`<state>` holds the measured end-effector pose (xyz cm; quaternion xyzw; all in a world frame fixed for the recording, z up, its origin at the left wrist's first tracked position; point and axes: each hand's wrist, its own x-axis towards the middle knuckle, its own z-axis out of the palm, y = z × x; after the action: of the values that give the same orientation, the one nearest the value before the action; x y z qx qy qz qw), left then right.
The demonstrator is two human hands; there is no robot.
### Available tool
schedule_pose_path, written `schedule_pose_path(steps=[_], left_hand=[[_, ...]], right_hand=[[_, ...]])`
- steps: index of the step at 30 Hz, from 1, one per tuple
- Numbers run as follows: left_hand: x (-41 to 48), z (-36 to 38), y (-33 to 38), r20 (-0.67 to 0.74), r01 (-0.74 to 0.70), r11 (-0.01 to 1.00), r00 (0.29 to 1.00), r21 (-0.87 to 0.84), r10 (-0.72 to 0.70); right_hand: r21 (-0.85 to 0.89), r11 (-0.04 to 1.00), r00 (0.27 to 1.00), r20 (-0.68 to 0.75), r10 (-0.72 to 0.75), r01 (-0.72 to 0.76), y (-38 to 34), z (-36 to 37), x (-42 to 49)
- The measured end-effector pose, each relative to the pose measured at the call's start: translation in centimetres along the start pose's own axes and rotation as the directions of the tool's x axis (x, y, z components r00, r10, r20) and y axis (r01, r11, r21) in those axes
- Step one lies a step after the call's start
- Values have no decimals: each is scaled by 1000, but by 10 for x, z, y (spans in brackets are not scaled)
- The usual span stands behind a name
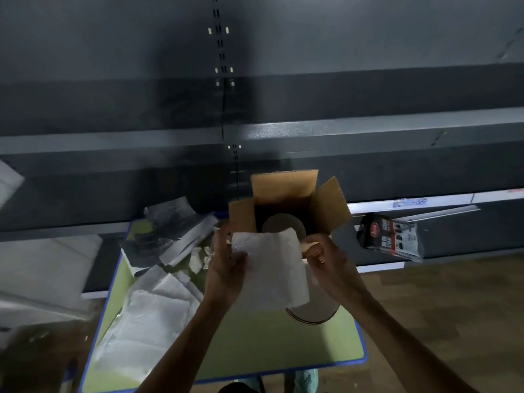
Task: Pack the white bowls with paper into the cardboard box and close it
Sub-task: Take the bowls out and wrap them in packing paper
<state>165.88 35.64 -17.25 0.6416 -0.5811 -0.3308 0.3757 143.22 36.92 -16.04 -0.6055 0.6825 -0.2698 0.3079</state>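
An open cardboard box [330, 207] stands at the far edge of the green table [263, 344], its flaps up. Inside it lies a round pale shape [279, 222], likely a bowl. Both my hands hold a white sheet of paper [272, 268] just in front of the box. My left hand [226, 265] grips the sheet's left edge, my right hand [326, 259] pinches its right upper corner. Under the paper, a white bowl [314, 312] rests on the table, partly covered.
More white paper sheets [153, 307] and dark crumpled wrapping [167, 231] lie on the table's left side. Dark metal shelving [255, 109] runs behind. A black and red package [391, 236] hangs at the right. Wooden floor [453, 307] lies to the right.
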Motion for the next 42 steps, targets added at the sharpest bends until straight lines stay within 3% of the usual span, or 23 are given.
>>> schedule_pose_path(steps=[6, 12, 16, 21, 26, 30, 35, 37, 39, 42], left_hand=[[4, 3, -1, -10, -187, 957, 981, 220, 194], [5, 2, -3, -1, -207, 959, 977, 196, 211], [4, -1, -6, 44, -195, 968, 981, 159, 190], [7, -6, -1, 13, -199, 964, 980, 178, 200], [17, -8, 1, -39, -145, 974, 987, 174, 153], [24, -5, 8, -73, -103, 980, 990, 169, 117], [25, 6, 18, 56, -128, 987, 991, 99, 123], [23, 14, 27, 121, -205, 978, 972, 38, 200], [21, 22, 31, 177, -243, 962, 948, -129, 263], [19, 23, 27, 181, -26, 956, 980, -293, 82]], right_hand=[[-438, 898, 998, 26, 52, -36, 30, 1, -8], [-509, 858, 995, 29, 93, -65, 35, -1, -4], [-550, 835, 995, 82, 64, -9, 30, -7, 1], [-555, 825, 992, 116, -52, 108, 15, -19, 0], [-535, 840, 994, 103, -35, 85, 0, -48, 7], [-514, 850, 984, 177, -25, 114, -21, -86, 13], [-484, 859, 975, 213, -70, 168, -52, -101, 20], [-412, 899, 979, 190, -78, 152, -59, -89, 24], [-341, 931, 985, 154, -81, 130, -61, -75, 27], [-279, 952, 988, 127, -92, 124, -58, -61, 33]])
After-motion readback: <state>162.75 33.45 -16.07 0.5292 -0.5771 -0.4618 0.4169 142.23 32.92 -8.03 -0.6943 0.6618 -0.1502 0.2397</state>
